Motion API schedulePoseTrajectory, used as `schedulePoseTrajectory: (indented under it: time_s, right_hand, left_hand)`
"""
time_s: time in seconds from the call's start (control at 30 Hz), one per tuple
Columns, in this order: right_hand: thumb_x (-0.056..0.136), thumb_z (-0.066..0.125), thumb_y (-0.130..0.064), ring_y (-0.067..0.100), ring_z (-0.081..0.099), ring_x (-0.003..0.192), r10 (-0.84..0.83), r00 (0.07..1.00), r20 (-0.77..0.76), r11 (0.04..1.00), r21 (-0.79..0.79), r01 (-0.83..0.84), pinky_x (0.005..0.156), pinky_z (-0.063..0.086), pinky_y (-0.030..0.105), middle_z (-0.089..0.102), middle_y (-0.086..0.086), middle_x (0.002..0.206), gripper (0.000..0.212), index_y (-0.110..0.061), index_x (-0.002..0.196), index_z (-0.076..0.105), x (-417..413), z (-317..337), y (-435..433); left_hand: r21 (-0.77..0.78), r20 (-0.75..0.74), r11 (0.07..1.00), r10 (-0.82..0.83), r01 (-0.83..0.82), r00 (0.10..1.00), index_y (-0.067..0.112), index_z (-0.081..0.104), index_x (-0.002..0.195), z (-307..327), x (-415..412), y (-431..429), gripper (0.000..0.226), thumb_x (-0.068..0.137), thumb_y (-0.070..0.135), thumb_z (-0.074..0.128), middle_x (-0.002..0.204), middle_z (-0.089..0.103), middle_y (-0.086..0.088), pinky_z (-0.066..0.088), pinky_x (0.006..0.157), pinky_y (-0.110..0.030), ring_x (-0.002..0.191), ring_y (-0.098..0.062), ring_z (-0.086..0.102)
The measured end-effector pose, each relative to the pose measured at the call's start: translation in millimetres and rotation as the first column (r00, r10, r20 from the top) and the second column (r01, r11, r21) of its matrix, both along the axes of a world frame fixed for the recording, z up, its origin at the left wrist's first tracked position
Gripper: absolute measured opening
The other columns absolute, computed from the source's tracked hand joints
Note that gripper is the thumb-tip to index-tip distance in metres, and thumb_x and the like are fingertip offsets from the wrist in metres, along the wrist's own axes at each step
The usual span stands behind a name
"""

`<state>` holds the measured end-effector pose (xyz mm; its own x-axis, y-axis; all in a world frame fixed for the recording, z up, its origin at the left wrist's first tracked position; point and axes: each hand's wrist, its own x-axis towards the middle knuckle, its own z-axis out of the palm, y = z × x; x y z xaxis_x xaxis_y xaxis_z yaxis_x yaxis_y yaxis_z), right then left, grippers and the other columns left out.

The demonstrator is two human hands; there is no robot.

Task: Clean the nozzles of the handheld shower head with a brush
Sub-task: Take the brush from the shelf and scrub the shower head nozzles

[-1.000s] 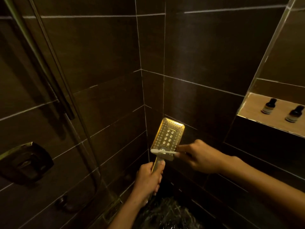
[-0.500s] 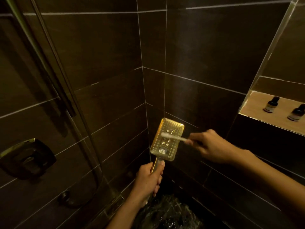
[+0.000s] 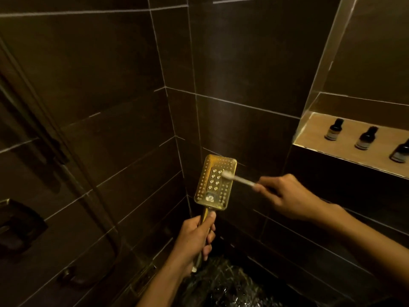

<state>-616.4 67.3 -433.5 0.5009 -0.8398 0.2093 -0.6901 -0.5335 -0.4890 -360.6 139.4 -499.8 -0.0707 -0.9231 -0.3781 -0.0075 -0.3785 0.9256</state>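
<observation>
A rectangular gold shower head (image 3: 213, 187) stands upright at the centre, its nozzle face turned toward me. My left hand (image 3: 194, 238) grips its handle from below, thumb up along the stem. A white brush (image 3: 236, 178) reaches in from the right, its bristle end against the upper right part of the nozzle face. My right hand (image 3: 285, 196) pinches the brush handle, which is partly hidden in my fingers.
Dark tiled walls meet in a corner behind the shower head. A lit wall niche (image 3: 314, 138) at the right holds three small dark bottles (image 3: 333, 129). A hose and rail (image 3: 73, 180) run down the left wall, by a dark wall fitting (image 3: 15, 222). Wet floor (image 3: 223, 284) glistens below.
The brush has travelled up the nozzle face, from its lower edge to the upper right part, and my right hand has drawn back to the right. My left hand keeps its grip.
</observation>
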Motion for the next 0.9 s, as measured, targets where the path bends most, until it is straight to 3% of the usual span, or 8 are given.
schedulePoseTrajectory:
  time_s: [0.07, 0.13, 0.27, 0.33, 0.43, 0.5, 0.7, 0.9]
  right_hand:
    - [0.102, 0.045, -0.046, 0.012, 0.06, 0.057, 0.127, 0.987, -0.098, 0.99, 0.074, -0.12, 0.055, 0.046, 0.031, 0.061, 0.002, 0.064, 0.034, -0.023, 0.088, 0.066, -4, -10, 12]
    - [0.103, 0.048, -0.043, 0.014, 0.059, 0.06, 0.152, 0.983, -0.101, 0.979, 0.155, -0.135, 0.057, 0.046, 0.031, 0.061, 0.002, 0.065, 0.028, -0.025, 0.09, 0.066, -15, -15, 17]
    - [0.102, 0.05, -0.038, 0.009, 0.061, 0.062, -0.088, 0.995, 0.054, 0.988, 0.129, 0.081, 0.056, 0.044, 0.025, 0.062, -0.002, 0.066, 0.024, -0.032, 0.086, 0.066, -53, -8, 4]
    - [0.102, 0.05, -0.034, 0.003, 0.061, 0.07, -0.224, 0.97, 0.092, 0.971, 0.109, 0.213, 0.064, 0.046, 0.021, 0.064, -0.008, 0.076, 0.019, -0.034, 0.094, 0.067, -79, 1, -11]
    - [0.101, 0.052, -0.026, 0.014, 0.061, 0.095, -0.367, 0.93, 0.012, 0.93, 0.015, 0.366, 0.083, 0.052, 0.032, 0.066, 0.002, 0.108, 0.027, -0.019, 0.122, 0.068, -125, 12, -47]
    - [0.101, 0.055, -0.021, 0.022, 0.059, 0.103, -0.447, 0.892, -0.073, 0.894, -0.055, 0.444, 0.088, 0.051, 0.037, 0.063, 0.011, 0.115, 0.031, -0.013, 0.128, 0.066, -153, 15, -70]
    - [0.094, 0.066, -0.011, 0.029, 0.059, 0.106, -0.589, 0.768, -0.251, 0.804, -0.089, 0.587, 0.097, 0.05, 0.041, 0.06, 0.015, 0.115, 0.027, -0.01, 0.121, 0.071, -206, 0, -118]
    - [0.096, 0.064, -0.015, 0.023, 0.063, 0.095, -0.6, 0.747, -0.284, 0.789, -0.056, 0.612, 0.09, 0.056, 0.042, 0.065, 0.008, 0.1, 0.013, -0.014, 0.104, 0.075, -217, -13, -143]
  left_hand:
    - [0.026, -0.035, 0.999, 0.02, -0.019, 0.999, 0.014, 0.059, 0.085, 0, -12, -5, 0.034, 0.097, 0.046, 0.056, 0.057, 0.051, 0.003, 0.033, 0.039, -0.023, 0.039, -0.011, 0.04]
    - [0.044, -0.061, 0.999, 0.034, -0.031, 0.998, 0.013, 0.058, 0.087, 2, -25, -10, 0.032, 0.099, 0.042, 0.055, 0.057, 0.051, 0.002, 0.031, 0.04, -0.023, 0.04, -0.011, 0.039]
    - [0.01, -0.048, 0.999, 0.049, -0.049, 0.998, 0.014, 0.061, 0.085, 3, -47, -22, 0.036, 0.095, 0.049, 0.059, 0.058, 0.053, 0.002, 0.034, 0.04, -0.024, 0.042, -0.011, 0.042]
    - [-0.018, -0.028, 0.998, 0.058, -0.059, 0.998, 0.013, 0.061, 0.086, 4, -58, -28, 0.038, 0.094, 0.05, 0.059, 0.059, 0.053, 0.002, 0.034, 0.04, -0.024, 0.042, -0.011, 0.042]
    - [-0.035, -0.027, 0.997, 0.065, -0.066, 0.998, 0.011, 0.061, 0.087, 8, -74, -35, 0.039, 0.095, 0.048, 0.058, 0.06, 0.053, 0.001, 0.035, 0.04, -0.023, 0.042, -0.011, 0.042]
    - [-0.031, -0.03, 0.997, 0.066, -0.067, 0.997, 0.011, 0.061, 0.088, 9, -84, -39, 0.038, 0.096, 0.048, 0.058, 0.06, 0.054, 0.0, 0.036, 0.041, -0.024, 0.043, -0.012, 0.043]
    - [-0.002, -0.027, 0.998, 0.066, -0.066, 0.997, 0.01, 0.062, 0.091, 8, -103, -45, 0.038, 0.096, 0.047, 0.058, 0.06, 0.055, 0.001, 0.037, 0.041, -0.023, 0.043, -0.012, 0.045]
    - [-0.018, -0.016, 0.996, 0.089, -0.089, 0.996, 0.011, 0.06, 0.085, 4, -111, -50, 0.036, 0.095, 0.046, 0.058, 0.058, 0.052, -0.001, 0.032, 0.04, -0.023, 0.04, -0.013, 0.041]
